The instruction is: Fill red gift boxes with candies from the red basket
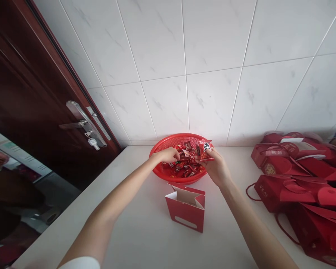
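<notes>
A red plastic basket (168,141) of small wrapped candies (186,168) stands against the tiled wall. Over its left side, my left hand (168,155) is closed, fingertips down among the candies; whatever it pinches is too small to make out. My right hand (215,166) grips a red snack packet (204,149) with dark lettering above the basket's right rim. In front of the basket stands a red paper box (184,215), upright with its top open and its pale inside showing.
Several red gift boxes (282,194) with cord handles crowd the right side of the white table (134,224). To the left is a dark red door (39,93) with keys (93,142) hanging in its lock. Beyond the table's left edge, blurred items lie lower down.
</notes>
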`<state>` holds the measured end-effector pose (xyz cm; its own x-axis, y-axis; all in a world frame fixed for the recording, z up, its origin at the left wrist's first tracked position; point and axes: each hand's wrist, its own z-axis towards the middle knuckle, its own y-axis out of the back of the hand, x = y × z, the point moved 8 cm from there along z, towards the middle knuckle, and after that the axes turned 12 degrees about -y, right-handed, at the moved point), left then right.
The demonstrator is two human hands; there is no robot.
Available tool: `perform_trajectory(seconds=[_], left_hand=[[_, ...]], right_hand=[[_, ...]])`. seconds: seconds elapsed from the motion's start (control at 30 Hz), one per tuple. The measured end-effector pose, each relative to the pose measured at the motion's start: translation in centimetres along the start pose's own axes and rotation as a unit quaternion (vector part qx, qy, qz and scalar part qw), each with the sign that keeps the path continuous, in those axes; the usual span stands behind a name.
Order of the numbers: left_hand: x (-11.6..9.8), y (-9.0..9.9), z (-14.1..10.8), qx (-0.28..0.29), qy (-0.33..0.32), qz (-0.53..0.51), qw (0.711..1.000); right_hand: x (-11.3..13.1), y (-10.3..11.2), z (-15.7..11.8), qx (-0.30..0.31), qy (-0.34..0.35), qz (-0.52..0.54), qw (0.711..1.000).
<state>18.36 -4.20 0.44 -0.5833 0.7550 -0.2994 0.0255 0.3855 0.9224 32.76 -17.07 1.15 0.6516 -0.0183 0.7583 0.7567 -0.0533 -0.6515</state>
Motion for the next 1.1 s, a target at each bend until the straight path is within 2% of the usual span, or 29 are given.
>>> perform_trajectory(seconds=[0.07, 0.2, 0.43, 0.73, 0.87, 1.1], left_hand=[[0.4, -0.9, 1.0, 0.018, 0.003, 0.022, 1.000], [0.0, -2.2, 2.1, 0.054, 0.009, 0.068, 0.996], [-0.5, -3.7, 1.7, 0.075, 0.044, 0.101, 0.991], [0.2, -2.5, 0.5, 0.011, 0.028, 0.017, 0.999], [1.6, -2.1, 0.0, -0.019, 0.036, -0.030, 0.999], [3.8, 0.5, -1.1, -0.086, 0.019, -0.071, 0.994]], right_hand=[[0.1, 0.2, 0.0, -0.009, 0.002, 0.010, 1.000], [0.1, 0.5, 0.0, -0.031, -0.003, 0.007, 1.000], [0.5, 0.9, -0.1, -0.045, -0.003, 0.005, 0.999], [-0.2, 1.6, 0.4, -0.053, -0.017, 0.013, 0.998], [-0.4, 1.8, 0.5, -0.049, -0.027, 0.016, 0.998], [-0.7, 1.8, 0.5, -0.059, -0.039, 0.028, 0.997]])
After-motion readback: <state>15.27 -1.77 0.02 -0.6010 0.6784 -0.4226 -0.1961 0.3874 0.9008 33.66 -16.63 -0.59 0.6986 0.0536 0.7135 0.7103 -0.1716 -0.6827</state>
